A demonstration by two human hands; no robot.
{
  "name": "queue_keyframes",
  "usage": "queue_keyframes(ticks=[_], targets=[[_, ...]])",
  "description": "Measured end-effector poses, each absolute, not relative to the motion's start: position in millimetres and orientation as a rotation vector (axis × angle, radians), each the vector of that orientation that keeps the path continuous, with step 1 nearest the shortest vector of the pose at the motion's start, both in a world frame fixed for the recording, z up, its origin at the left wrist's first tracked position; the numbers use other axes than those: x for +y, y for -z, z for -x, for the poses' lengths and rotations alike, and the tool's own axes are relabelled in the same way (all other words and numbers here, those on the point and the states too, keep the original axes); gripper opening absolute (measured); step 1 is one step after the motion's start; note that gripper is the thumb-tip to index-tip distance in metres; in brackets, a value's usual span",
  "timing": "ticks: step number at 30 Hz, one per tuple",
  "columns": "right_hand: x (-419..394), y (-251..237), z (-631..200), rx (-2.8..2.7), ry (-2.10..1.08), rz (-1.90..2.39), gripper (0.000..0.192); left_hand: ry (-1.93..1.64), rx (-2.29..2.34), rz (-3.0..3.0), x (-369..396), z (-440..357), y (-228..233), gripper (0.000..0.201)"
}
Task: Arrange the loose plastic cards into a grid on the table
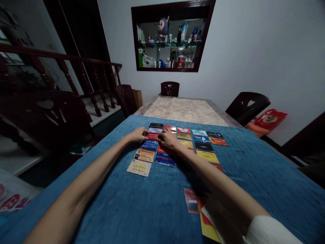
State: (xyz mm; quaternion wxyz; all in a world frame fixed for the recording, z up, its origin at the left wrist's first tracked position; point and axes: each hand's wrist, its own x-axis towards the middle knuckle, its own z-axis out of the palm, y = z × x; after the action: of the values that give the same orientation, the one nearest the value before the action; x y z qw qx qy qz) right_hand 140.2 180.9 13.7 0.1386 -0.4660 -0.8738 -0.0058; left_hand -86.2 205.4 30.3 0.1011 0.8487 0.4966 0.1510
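My left hand (138,135) and right hand (169,139) both pinch the red card (153,136) between them; its long axis runs hand to hand.

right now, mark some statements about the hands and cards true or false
1. Both hands meet at a red card in the grid. True.
2. The cards lie on a bare wooden tabletop. False: they lie on a blue cloth.
3. The left hand holds a stack of cards in the air. False: it rests low on the cloth at the red card.
4. The right hand lies over cards in the grid. True.
5. A loose pile of cards sits near the right forearm. True.
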Motion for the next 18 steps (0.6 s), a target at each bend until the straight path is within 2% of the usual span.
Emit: queue_keyframes(ticks=[10, 18], targets=[[187.8, -10.3, -138.2, -2.527, 0.040, 1.338, 0.022, -0.484, 1.501, -2.528, 202.6, 82.0, -29.9, 0.030], [186.5, -11.3, -143.2, -2.541, 0.055, 1.343, 0.026, -0.699, 1.590, -2.547, 192.3, 79.3, -22.9, 0.032]])
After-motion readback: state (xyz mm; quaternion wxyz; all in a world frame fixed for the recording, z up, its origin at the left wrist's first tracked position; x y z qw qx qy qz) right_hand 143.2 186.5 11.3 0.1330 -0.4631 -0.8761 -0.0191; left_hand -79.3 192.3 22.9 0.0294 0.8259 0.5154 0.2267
